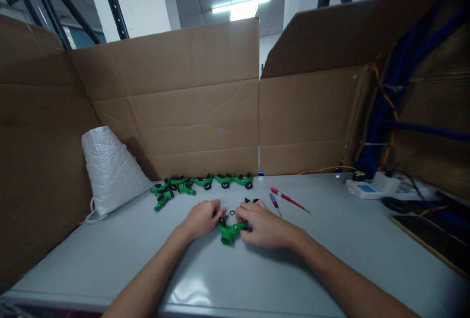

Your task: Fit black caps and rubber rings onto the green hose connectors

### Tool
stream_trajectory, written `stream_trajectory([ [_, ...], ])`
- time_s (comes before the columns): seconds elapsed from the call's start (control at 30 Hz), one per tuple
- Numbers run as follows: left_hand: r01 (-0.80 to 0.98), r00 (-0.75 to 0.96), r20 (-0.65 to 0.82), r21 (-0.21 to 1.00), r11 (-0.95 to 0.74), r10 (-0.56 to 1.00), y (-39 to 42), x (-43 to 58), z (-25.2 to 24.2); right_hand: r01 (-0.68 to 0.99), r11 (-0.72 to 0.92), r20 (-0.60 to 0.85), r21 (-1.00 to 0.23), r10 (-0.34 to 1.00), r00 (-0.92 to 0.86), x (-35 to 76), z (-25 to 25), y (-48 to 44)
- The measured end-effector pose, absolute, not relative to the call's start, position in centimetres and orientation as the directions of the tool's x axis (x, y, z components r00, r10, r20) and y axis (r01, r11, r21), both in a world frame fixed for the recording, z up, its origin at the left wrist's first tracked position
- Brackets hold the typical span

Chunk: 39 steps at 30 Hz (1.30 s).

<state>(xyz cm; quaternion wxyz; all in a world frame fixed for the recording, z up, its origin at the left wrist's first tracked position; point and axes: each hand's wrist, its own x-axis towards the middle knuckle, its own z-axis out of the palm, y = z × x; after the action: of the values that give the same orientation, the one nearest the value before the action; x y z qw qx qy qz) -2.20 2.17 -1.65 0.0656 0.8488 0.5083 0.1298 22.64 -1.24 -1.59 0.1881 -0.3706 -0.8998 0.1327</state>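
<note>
While two bare forearms reach in from about seven and five o'clock over the grey table (121, 249), a green fitting (228, 233) sits between the hands, its wide mouth turned toward six; take it as the middle of the dial. At its nine o'clock the left hand (201, 218) is curled, fingertips against a small black part (222, 221) on the fitting; I can't tell whether they pinch it. At three, the right hand (266, 225) grips the fitting's other end between thumb and fingers.

Farther out at three lies a dark board (433, 244) with a pale edge. Just beyond the fitting, at twelve, I see a small black ring (231, 212) on the tabletop. Small black pieces (251, 201) peep out past the right hand at one. Toward one and two rest a blue-handled screwdriver (273, 200) and, beside it, a longer red screwdriver (288, 199).

A silvery padded bag (112, 171) leans at ten, and similar green fittings (223, 179) run from eleven to just past twelve, bunched at the left. At two stands a white power strip (363, 189). Behind everything rises a cardboard wall (194, 122), a lit ceiling lamp (242, 7) above it at twelve.
</note>
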Motion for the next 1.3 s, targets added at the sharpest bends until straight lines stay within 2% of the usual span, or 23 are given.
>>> stream_trajectory([
  [0.13, 0.826, 0.461, 0.157, 0.284, -0.487, 0.873, 2.1, -2.3, -1.6, 0.63, 0.68, 0.229, -0.376, 0.726, -0.648, 22.8, -1.3, -1.2],
  [0.33, 0.82, 0.443, 0.17, 0.32, -0.475, 0.88, 1.9, -2.1, -1.4, 0.671, 0.66, 0.296, -0.337, 0.751, -0.591, 23.1, -1.9, -0.3],
  [0.53, 0.866, 0.357, 0.226, 0.283, -0.412, 0.906, 2.3, -2.1, -1.6, 0.76, 0.579, 0.391, -0.296, 0.799, -0.456, 23.8, -2.3, 1.3],
  [0.7, 0.866, 0.286, 0.335, 0.311, -0.391, 0.898, 2.6, -2.1, -1.8, 0.798, 0.462, 0.471, -0.386, 0.843, -0.26, 24.7, -2.9, 3.0],
  [0.8, 0.843, 0.277, 0.38, 0.344, -0.413, 0.882, 2.4, -1.9, -1.5, 0.808, 0.421, 0.471, -0.412, 0.857, -0.207, 24.8, -3.5, 3.6],
  [1.1, 0.742, 0.375, 0.412, 0.404, -0.535, 0.83, 1.5, -1.2, -0.9, 0.787, 0.518, 0.391, -0.335, 0.836, -0.385, 24.0, -4.7, 2.9],
  [1.3, 0.684, 0.479, 0.386, 0.399, -0.611, 0.788, 1.2, -0.8, -1.0, 0.809, 0.505, 0.37, -0.301, 0.843, -0.39, 23.9, -4.4, 2.5],
])
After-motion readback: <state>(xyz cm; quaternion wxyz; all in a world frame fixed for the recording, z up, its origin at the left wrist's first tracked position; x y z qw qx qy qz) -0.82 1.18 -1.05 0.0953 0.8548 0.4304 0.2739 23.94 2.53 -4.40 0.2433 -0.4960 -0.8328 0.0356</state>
